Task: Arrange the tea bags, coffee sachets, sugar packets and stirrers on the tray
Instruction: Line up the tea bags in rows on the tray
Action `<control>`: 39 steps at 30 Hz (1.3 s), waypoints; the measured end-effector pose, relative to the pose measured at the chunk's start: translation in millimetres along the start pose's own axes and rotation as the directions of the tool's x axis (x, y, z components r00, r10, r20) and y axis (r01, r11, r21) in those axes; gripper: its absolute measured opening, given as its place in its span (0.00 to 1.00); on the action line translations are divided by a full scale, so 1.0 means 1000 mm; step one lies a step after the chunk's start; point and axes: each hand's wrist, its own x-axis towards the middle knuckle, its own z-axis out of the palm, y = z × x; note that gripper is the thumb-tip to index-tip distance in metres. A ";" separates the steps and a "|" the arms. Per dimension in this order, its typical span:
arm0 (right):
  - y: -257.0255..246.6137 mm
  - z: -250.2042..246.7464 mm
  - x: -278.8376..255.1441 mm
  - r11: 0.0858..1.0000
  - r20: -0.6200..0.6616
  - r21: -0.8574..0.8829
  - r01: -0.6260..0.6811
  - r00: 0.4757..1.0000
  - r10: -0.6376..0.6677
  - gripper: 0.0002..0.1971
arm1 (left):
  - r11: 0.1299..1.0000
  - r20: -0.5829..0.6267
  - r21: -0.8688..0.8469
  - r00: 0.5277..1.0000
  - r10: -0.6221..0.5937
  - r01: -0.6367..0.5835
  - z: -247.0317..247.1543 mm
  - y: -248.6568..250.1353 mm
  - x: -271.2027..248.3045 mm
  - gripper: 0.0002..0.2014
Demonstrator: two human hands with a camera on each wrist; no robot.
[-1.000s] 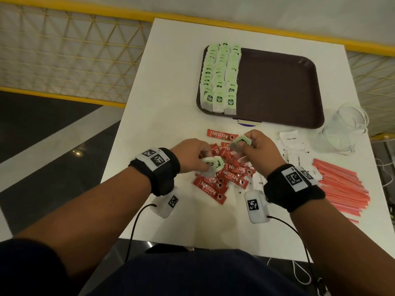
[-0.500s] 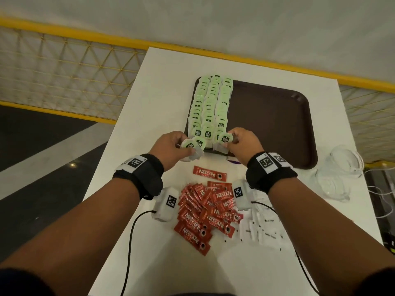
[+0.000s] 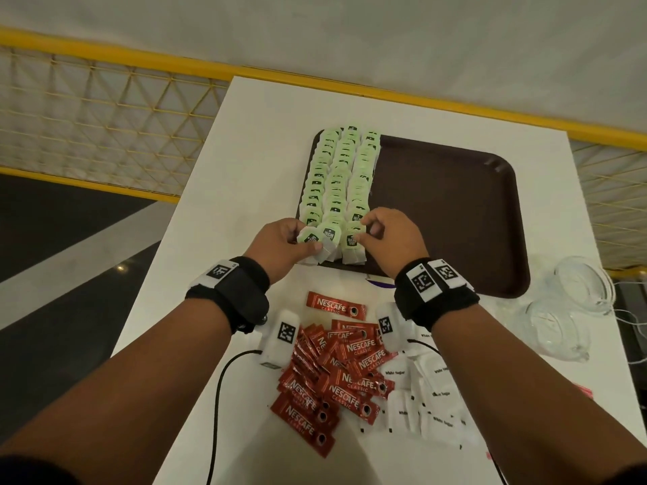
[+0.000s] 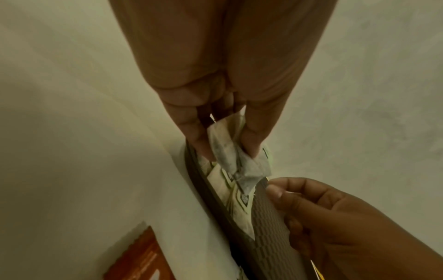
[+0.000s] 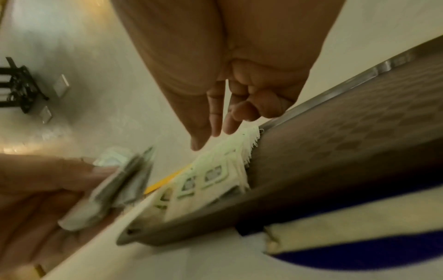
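Risk: my left hand (image 3: 285, 243) pinches tea bags (image 3: 317, 241) overhanging the tray (image 3: 455, 211) rim, my right hand (image 3: 392, 236), loosely open, fingers the neighbouring row's end bag; either nudge could topple rows.

The right two-thirds of the tray (image 3: 455, 218) lies bare, reachable from above. Its left strip is filled by tea bags (image 3: 336, 176). Lower centre of the frame, coffee sachets (image 3: 332, 379) and sugar packets (image 3: 427, 397) crowd the tabletop (image 3: 252, 141); clear cups (image 3: 567, 309) block the right edge.
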 end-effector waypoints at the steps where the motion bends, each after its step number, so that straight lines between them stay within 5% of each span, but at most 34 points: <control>1: -0.002 -0.001 0.000 0.999 0.000 0.046 0.009 1.000 -0.009 0.10 | 1.000 0.004 -0.025 1.000 -0.004 0.004 0.001 0.001 0.002 0.08; 8: -0.012 0.013 0.001 0.936 0.146 0.347 -0.061 0.989 0.011 0.07 | 0.992 0.045 -0.127 0.999 -0.020 0.026 0.008 0.003 0.007 0.10; 20: -0.018 0.022 0.008 0.993 0.107 0.078 -0.086 0.991 0.077 0.08 | 0.988 -0.028 -0.153 1.000 -0.003 -0.001 -0.016 -0.004 0.006 0.06; 24: -0.023 0.020 0.006 0.990 0.030 0.136 -0.032 0.999 0.028 0.10 | 0.989 -0.020 -0.145 1.000 -0.006 0.003 -0.014 -0.004 0.006 0.07; 29: -0.032 0.021 0.000 0.944 0.146 0.331 0.008 0.987 -0.060 0.07 | 0.990 -0.003 -0.139 1.000 -0.006 0.005 -0.005 0.000 0.007 0.11; 39: -0.007 0.020 -0.014 0.858 0.066 0.455 -0.238 0.970 0.234 0.04 | 0.990 -0.052 -0.140 0.999 -0.016 0.009 0.000 -0.004 0.012 0.04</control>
